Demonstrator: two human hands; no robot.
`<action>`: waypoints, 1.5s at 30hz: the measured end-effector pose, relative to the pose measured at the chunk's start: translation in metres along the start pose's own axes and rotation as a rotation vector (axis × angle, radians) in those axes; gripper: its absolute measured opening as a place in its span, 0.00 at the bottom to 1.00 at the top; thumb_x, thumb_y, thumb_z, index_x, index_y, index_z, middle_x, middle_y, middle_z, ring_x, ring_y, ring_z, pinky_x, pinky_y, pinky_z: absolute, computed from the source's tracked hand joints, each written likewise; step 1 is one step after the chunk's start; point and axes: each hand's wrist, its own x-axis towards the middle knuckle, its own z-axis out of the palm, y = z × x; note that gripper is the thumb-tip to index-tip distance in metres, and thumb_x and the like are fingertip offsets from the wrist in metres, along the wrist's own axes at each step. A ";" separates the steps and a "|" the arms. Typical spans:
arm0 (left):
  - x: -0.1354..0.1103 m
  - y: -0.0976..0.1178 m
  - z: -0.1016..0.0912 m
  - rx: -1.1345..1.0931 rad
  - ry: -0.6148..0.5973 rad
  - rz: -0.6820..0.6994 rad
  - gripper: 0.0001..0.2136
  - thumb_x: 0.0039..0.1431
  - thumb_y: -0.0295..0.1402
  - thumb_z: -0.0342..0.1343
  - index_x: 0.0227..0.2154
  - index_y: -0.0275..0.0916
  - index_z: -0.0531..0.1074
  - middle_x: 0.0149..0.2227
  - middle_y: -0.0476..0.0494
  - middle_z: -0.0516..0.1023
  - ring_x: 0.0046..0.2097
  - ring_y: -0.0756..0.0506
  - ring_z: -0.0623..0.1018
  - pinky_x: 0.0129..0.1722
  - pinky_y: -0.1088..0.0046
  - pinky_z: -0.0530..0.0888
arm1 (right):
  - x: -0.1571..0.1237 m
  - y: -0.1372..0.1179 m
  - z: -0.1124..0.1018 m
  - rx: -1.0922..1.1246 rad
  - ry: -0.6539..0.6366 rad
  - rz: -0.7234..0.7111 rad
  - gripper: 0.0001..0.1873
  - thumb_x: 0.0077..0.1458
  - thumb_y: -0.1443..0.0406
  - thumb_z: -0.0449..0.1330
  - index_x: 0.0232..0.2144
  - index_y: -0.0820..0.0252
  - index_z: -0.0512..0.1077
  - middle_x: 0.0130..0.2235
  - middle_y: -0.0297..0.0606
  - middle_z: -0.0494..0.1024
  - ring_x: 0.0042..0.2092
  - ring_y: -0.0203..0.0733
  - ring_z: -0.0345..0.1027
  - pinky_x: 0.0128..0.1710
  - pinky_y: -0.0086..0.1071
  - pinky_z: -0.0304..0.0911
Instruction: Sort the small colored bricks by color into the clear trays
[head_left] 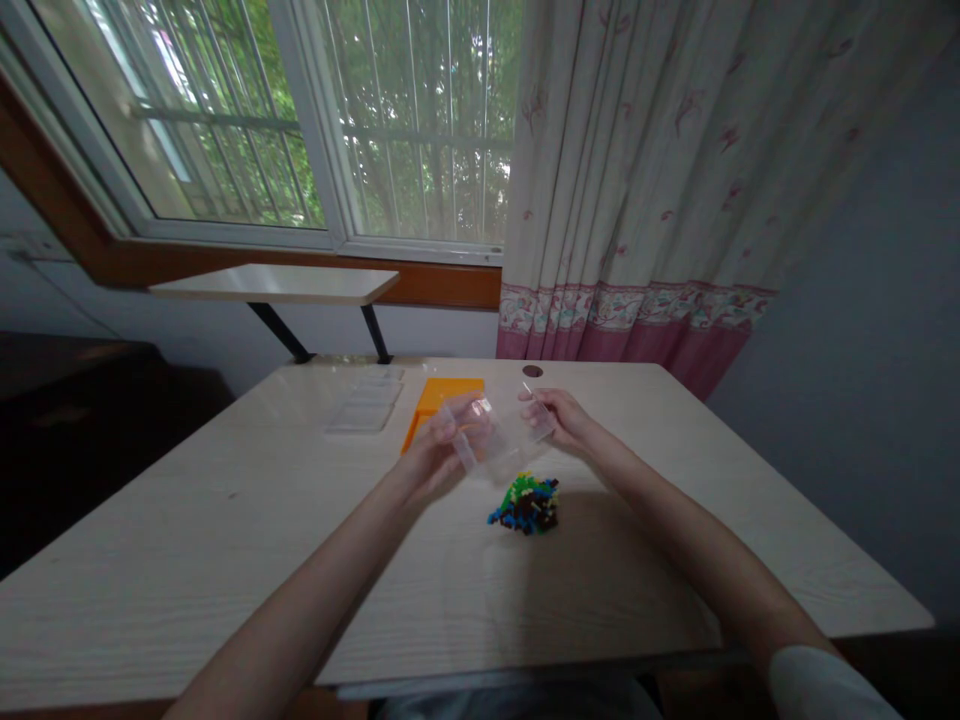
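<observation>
Both of my hands hold a clear plastic box (496, 437) a little above the light wooden table (225, 540). My left hand (435, 450) grips its left end with curled fingers. My right hand (559, 415) pinches its right end. Directly below the box lies a small heap of coloured beads (527, 504), blue, green, yellow and dark, on the tabletop. An orange flat tray (439, 402) rests just behind my left hand.
A clear flat plastic sheet or lid (365, 406) lies at the back left of the table. A round cable hole (532, 371) sits near the far edge. Behind are a window, a small shelf (274, 284) and a curtain (675, 170).
</observation>
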 end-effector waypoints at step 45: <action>0.018 -0.034 -0.045 1.569 0.014 0.162 0.16 0.48 0.41 0.54 0.38 0.39 0.74 0.37 0.40 0.75 0.40 0.42 0.72 0.40 0.68 0.66 | 0.000 0.029 -0.044 -0.434 -0.108 -0.031 0.62 0.33 0.65 0.69 0.60 0.53 0.30 0.50 0.50 0.67 0.39 0.39 0.69 0.36 0.36 0.67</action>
